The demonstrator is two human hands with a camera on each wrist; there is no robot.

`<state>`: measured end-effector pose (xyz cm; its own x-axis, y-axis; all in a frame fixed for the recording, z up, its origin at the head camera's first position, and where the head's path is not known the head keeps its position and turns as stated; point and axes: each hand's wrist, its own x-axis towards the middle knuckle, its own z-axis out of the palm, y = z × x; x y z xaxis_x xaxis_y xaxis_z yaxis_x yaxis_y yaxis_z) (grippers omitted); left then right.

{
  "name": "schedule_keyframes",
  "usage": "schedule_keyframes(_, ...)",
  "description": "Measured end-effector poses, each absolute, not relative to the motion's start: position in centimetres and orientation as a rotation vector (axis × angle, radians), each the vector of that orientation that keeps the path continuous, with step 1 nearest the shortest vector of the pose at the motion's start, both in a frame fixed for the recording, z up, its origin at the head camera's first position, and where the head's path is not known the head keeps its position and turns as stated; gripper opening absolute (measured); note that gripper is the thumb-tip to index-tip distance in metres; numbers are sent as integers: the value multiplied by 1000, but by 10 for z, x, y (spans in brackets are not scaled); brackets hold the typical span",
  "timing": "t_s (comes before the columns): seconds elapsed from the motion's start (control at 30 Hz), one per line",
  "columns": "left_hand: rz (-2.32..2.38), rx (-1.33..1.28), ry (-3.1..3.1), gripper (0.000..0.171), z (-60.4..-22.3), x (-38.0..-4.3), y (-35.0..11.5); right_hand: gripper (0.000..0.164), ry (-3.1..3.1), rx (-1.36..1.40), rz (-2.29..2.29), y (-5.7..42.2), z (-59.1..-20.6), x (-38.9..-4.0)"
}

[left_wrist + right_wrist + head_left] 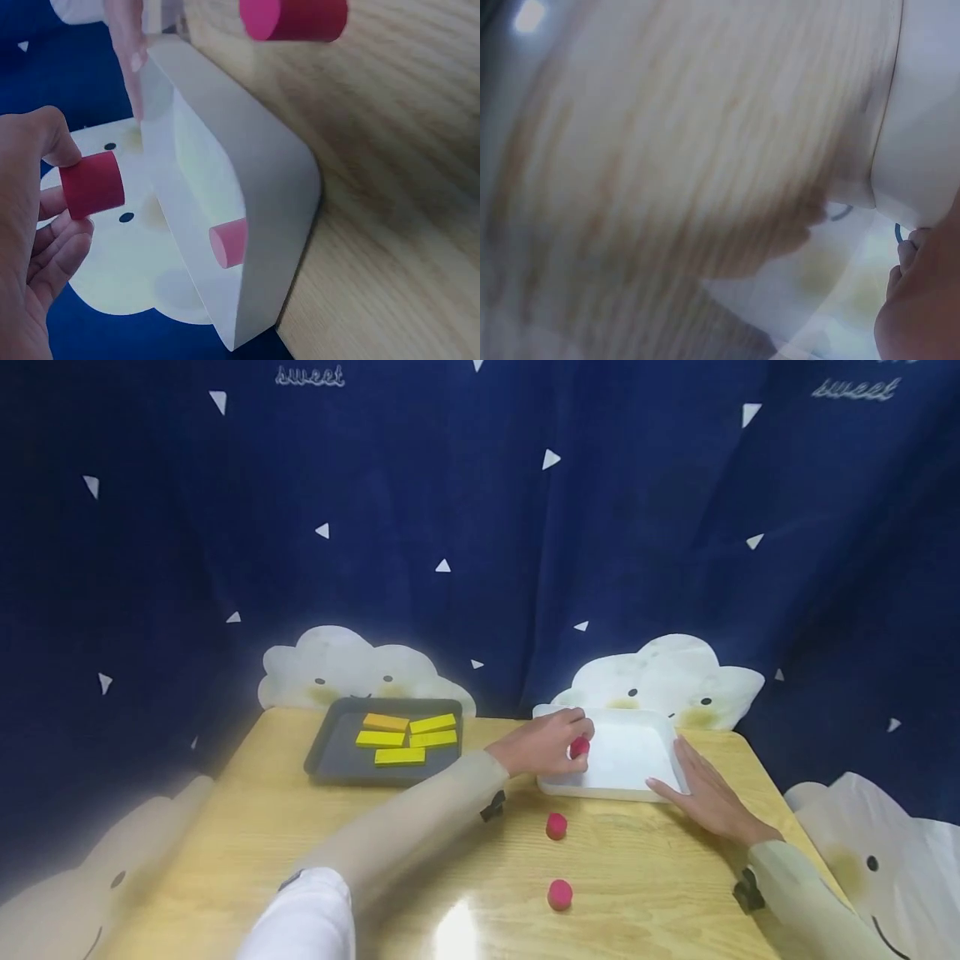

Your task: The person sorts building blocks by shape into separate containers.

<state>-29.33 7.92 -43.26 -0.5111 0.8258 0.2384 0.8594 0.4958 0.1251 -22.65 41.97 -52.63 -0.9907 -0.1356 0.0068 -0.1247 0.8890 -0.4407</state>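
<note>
Between thumb and fingers my left hand (546, 741) pinches a red cylinder block (579, 747) above the left part of a white tray (637, 792). The left wrist view shows this held block (94, 185) clear of the tray, while another red cylinder block (228, 244) lies inside, near the wall. My right hand (708, 793) rests against the tray's right side, fingers straight along the rim and thumb at the front edge. In the right wrist view only part of that hand (922, 300) shows beside the tray's side (922, 142).
Two more red cylinder blocks, a nearer one (559, 895) and a farther one (556, 826), stand on the wooden table (637, 885) before the tray. At the left, a dark grey tray (337, 768) holds several yellow blocks (400, 757) and an orange block (386, 722). A blue curtain hangs behind.
</note>
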Motion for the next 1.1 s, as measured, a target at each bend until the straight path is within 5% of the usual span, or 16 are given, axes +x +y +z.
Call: schedule_keyframes(1.1, -176, -1400, -2724, 15, -480, -346, 135, 112, 3032, -183, -695, 419, -528, -225)
